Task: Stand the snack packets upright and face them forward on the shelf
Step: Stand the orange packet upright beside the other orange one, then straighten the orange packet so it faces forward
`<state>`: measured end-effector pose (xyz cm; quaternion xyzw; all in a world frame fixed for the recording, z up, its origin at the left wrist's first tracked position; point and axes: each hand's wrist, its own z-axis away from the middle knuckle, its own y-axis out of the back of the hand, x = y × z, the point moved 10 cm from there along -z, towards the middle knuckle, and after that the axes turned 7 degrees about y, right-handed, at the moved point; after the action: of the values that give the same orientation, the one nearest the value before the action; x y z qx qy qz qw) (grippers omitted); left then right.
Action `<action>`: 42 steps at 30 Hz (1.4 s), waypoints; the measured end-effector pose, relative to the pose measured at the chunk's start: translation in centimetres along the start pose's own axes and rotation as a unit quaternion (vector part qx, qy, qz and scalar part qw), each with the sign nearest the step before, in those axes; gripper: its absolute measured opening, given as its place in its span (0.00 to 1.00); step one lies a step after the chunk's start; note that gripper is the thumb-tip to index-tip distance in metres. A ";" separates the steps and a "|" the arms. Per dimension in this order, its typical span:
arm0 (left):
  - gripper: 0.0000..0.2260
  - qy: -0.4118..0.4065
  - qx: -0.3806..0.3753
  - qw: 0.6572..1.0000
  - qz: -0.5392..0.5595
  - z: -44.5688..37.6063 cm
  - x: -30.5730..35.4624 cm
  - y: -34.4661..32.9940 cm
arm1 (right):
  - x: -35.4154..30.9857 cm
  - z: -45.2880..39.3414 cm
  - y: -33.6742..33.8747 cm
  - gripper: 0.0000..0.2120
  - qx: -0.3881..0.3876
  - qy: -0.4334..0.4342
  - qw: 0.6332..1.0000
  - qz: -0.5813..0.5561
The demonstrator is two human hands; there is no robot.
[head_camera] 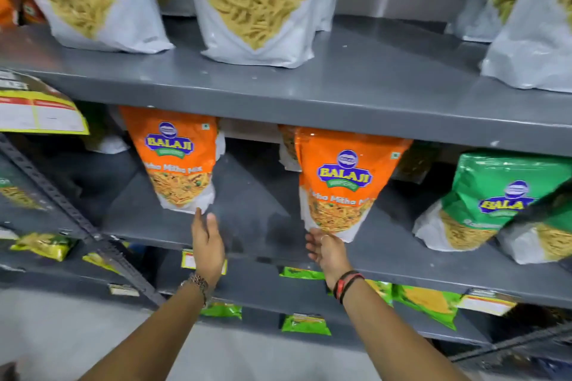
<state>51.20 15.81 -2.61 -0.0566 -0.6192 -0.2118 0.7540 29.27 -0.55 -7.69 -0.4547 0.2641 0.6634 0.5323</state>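
Left hand (208, 244) spread, fingertips brushing base of left orange packet (178, 161) just above; right hand (325, 249) pinching bottom corner of right orange packet (342, 185) on shelf (257, 226); likely light, crinkly, slippery, so grip sealed base edge

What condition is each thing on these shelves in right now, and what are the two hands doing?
Left orange packet: upright, label forward.
Right orange packet: upright, label forward, held at its bottom edge.
Green packet: standing, leaning, label forward.
White packets: upright on the top shelf.
Left hand: open, at the left orange packet's base.
Right hand: fingers on the right orange packet's bottom.
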 end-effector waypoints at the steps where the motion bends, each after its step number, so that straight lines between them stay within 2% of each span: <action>1: 0.24 -0.010 0.014 1.000 -0.011 -1.6 0.3 1.9 | 0.0 0.3 -2.4 0.11 -0.030 -0.001 1.000 0.009; 6: 0.31 -0.027 -0.025 0.996 -0.080 -10.0 1.1 8.1 | -0.5 1.4 -14.4 0.17 -0.138 0.058 0.984 0.098; 9: 0.34 -0.024 -0.065 0.987 -0.146 -13.9 1.7 9.5 | -1.2 1.4 -20.4 0.29 -0.162 0.094 0.970 0.156; 13: 0.30 -0.020 -0.162 0.976 -0.147 -17.1 2.0 9.6 | -1.2 0.8 -25.9 0.36 -0.143 0.113 0.971 0.153; 17: 0.28 -0.003 -0.238 0.959 -0.152 -17.9 1.7 8.6 | -0.9 -0.3 -26.8 0.32 -0.100 0.125 0.972 0.170; 20: 0.29 0.003 -0.239 0.962 -0.134 -18.4 1.6 8.2 | -1.0 -0.9 -26.8 0.24 -0.078 0.124 0.976 0.159; 23: 0.29 0.010 -0.240 0.964 -0.115 -18.3 1.5 8.0 | -0.8 -1.4 -26.6 0.21 -0.072 0.125 0.977 0.158; 30: 0.24 0.014 -0.220 0.973 -0.066 -17.6 1.6 8.4 | -1.2 -1.9 -26.7 0.24 -0.098 0.142 0.967 0.186; 33: 0.27 0.027 -0.170 0.985 -0.026 -17.0 -0.2 9.2 | -0.5 -1.1 -25.3 0.26 -0.099 0.126 0.969 0.187; 35: 0.28 0.056 -0.123 0.991 0.004 -15.9 -1.7 9.7 | 0.4 -0.5 -22.6 0.21 -0.076 0.128 0.971 0.186; 38: 0.25 0.087 -0.055 0.994 0.034 -14.0 -3.4 10.2 | 0.7 0.6 -16.5 0.11 -0.033 0.166 0.968 0.186; 42: 0.20 0.029 -0.026 0.999 -0.016 -10.1 -4.6 7.2 | 0.0 2.0 -5.1 0.06 0.071 0.184 0.961 0.196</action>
<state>62.54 19.90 -8.00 -0.0599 -0.5923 -0.2416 0.7663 33.48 2.65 -6.14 -0.4694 0.4874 0.6395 0.3650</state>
